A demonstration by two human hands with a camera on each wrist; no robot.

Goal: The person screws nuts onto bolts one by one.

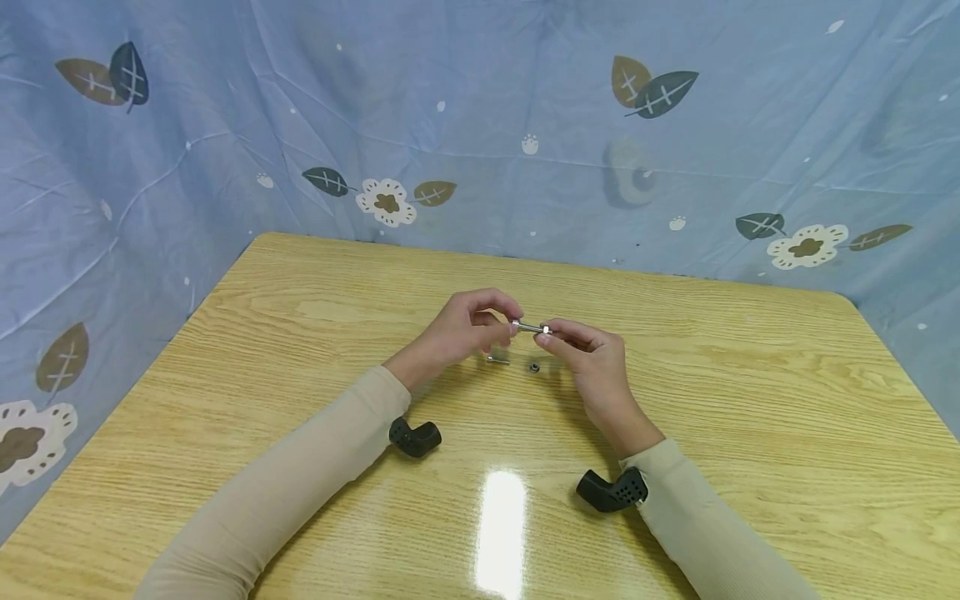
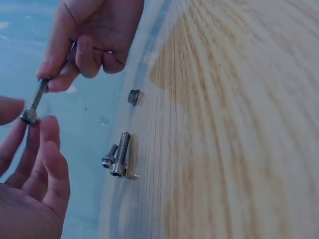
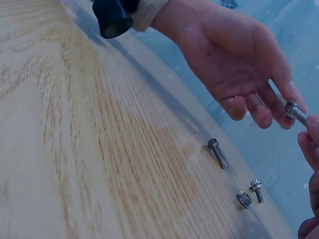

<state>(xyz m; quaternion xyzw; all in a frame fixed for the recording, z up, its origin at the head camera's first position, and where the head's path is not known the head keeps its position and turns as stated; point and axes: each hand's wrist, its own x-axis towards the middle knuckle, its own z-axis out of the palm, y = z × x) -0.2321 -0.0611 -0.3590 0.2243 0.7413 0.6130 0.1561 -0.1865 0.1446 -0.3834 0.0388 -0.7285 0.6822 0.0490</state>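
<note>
Between the two hands, above the table, a metal socket-head bolt [image 1: 531,327] is held nearly level. The left hand [image 1: 474,327] pinches its head end between thumb and fingertips; the round socket head shows in the left wrist view. At the other end the right hand [image 1: 600,362] grips the bolt with thumb and index finger. A small bright metal piece, like a nut, shows at those fingertips in the head view. Below the hands on the table lie another socket-head bolt [image 3: 218,153], a shorter bolt [image 3: 256,190] and a flange nut [image 3: 243,200].
The wood-grain table [image 1: 337,500] carries the loose fasteners near its middle. A blue leaf-and-flower curtain [image 1: 487,100] hangs behind and at the sides. Black camera mounts [image 1: 415,437] sit on both sleeved wrists, close above the tabletop.
</note>
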